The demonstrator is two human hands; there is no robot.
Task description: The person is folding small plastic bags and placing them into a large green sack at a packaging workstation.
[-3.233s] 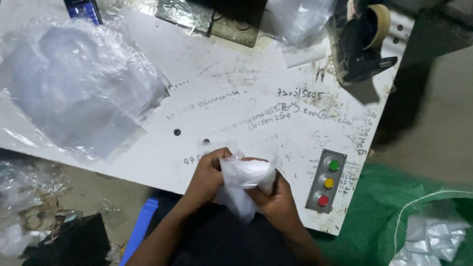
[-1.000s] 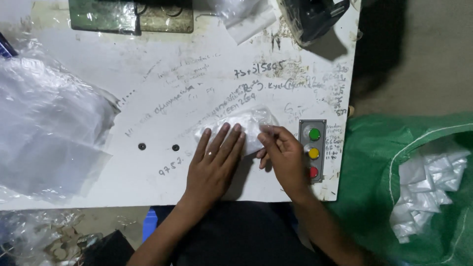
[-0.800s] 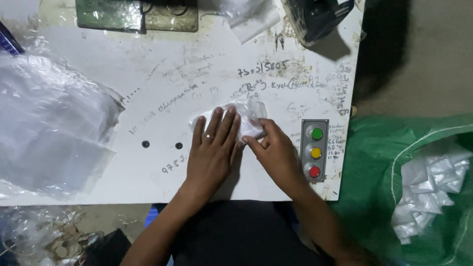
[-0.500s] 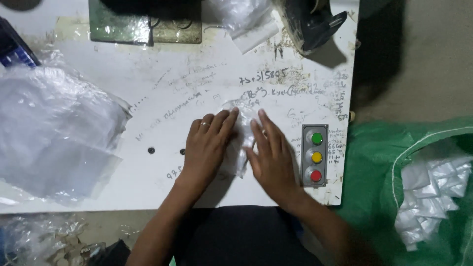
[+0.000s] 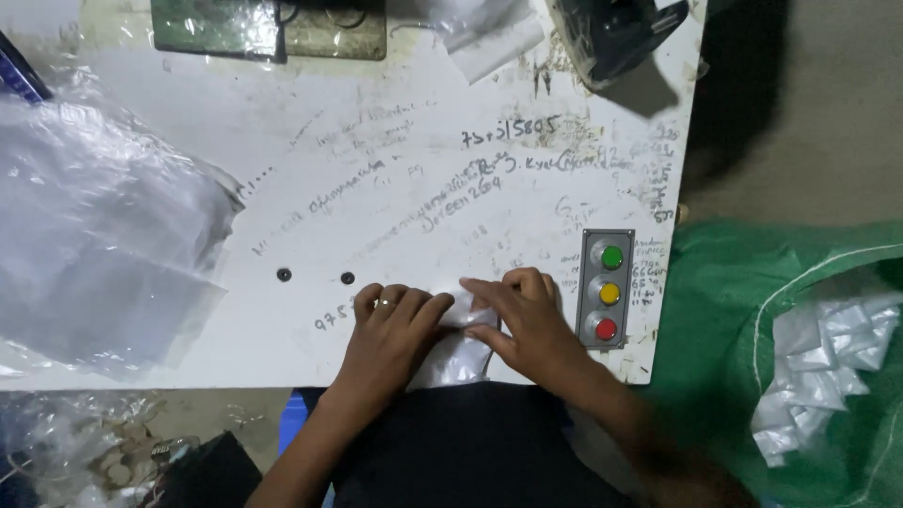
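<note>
A: What did the left hand [image 5: 390, 329] do?

B: It lay flat on the small plastic bag [image 5: 461, 343] at the table's [image 5: 395, 122] near edge; the right hand [image 5: 527, 315] pressed it too, fingers straight.

A: How would it handle?

B: Probably light, soft, slippery; better pinched at an edge.

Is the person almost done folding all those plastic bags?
Not nearly. Done: folded white bags fill the green sack. In hand: the left hand and right hand press one small plastic bag flat at the table edge. Left: a big pile of loose clear bags.
</note>
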